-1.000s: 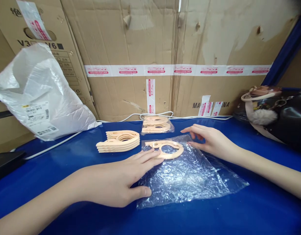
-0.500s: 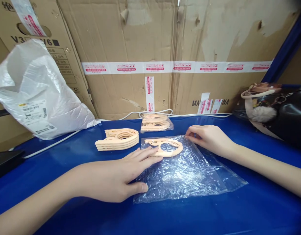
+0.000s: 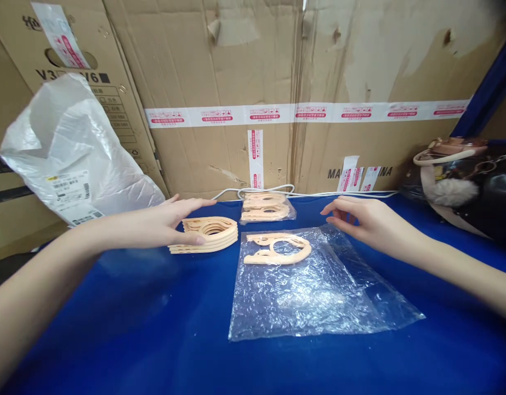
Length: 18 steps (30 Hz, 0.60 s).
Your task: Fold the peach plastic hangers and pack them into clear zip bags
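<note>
My left hand (image 3: 174, 222) is over a stack of several peach plastic folding hangers (image 3: 226, 237), its fingers stretched out and the thumb along the near side. Whether it touches the stack is hard to see. Another folding hanger (image 3: 304, 251) lies flat at the far end of a clear plastic bag (image 3: 294, 302); I cannot tell if it is inside or on top. Just beyond the bag's far right part hovers my right hand (image 3: 355, 216), fingers loosely bent and apart, with nothing visible in them.
Behind the bag lies a clear packet of folding hangers (image 3: 267, 207), with a white cable (image 3: 223, 192) behind it. A white mailing bag (image 3: 84, 159) leans at left against cardboard boxes (image 3: 220, 71). A black handbag (image 3: 491, 192) sits at right on the blue table (image 3: 187, 340).
My left hand has left the hanger on the clear bag and moved left to the stack. My right hand has lifted slightly away from the bag's far edge.
</note>
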Each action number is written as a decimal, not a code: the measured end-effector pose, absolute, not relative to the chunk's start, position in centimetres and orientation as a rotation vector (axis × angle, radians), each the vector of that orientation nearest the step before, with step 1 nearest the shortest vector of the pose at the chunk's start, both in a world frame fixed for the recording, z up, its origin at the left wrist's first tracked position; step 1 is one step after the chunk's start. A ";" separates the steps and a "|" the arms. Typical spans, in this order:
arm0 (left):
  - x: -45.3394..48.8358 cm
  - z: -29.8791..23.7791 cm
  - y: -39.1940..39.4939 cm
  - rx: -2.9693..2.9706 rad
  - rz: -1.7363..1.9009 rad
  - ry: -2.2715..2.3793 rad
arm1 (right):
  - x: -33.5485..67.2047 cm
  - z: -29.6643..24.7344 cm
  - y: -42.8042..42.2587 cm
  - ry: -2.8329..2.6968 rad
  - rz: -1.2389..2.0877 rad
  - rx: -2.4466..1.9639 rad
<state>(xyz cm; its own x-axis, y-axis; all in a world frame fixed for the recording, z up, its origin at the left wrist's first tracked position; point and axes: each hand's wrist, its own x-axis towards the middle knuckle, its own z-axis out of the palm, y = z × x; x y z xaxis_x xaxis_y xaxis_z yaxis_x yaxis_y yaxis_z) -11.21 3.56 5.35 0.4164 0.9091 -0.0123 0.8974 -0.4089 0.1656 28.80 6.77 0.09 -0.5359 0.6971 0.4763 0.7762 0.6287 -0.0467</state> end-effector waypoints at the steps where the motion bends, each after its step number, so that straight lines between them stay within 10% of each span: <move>1: -11.7 5.4 3.8 2.511 0.110 1.634 | 28.7 0.2 6.7 -2.398 -0.194 -1.125; 18: -11.0 5.6 3.7 2.500 0.236 1.513 | 27.7 1.0 4.5 -2.430 -0.205 -0.949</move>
<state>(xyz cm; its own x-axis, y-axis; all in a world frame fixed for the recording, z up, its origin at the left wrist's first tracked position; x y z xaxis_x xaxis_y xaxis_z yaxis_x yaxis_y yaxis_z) -11.04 3.72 5.57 0.4605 0.8872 0.0287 0.8536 -0.4514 0.2598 27.68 4.54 1.04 -0.6200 0.5889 0.5185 0.6675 0.7432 -0.0460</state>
